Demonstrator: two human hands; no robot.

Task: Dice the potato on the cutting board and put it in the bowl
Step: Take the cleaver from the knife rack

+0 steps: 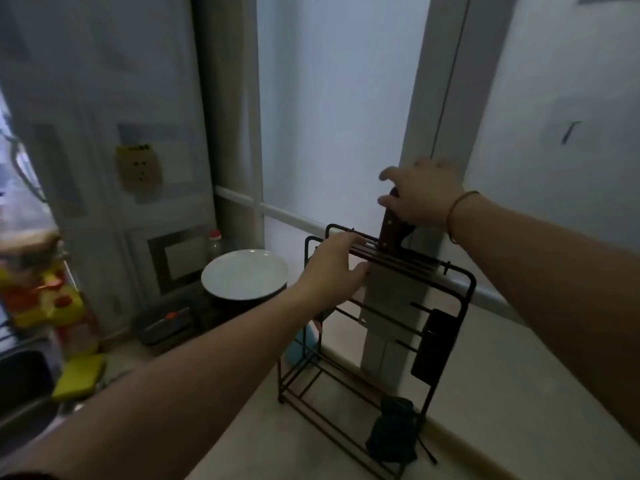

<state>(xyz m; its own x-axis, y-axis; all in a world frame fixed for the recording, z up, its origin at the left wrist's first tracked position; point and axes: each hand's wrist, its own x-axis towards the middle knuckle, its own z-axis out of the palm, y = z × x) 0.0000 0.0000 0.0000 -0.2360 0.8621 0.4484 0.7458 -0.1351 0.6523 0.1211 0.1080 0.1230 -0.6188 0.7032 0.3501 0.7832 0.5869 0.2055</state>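
Now | right hand (pixel 420 195) grips knife (pixel 389 228) (slotted in rack (pixel 460 292)) | left hand (pixel 332 268) fingers straight, touching rack

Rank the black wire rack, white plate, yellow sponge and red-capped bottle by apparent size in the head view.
1. black wire rack
2. white plate
3. yellow sponge, though it lies nearer the camera
4. red-capped bottle, partly hidden behind the plate

Pale beige surface (pixel 485 393) running along a frosted window, with a sink (pixel 20 386) set in at the far left. A black wire rack (pixel 460 306) stands on it near the window post. Left of the rack, a white plate (pixel 245 273) rests atop a dark appliance (pixel 207 313). A red-capped bottle (pixel 214 244) stands behind the plate. Yellow sponges (pixel 79 377) lie beside the sink.
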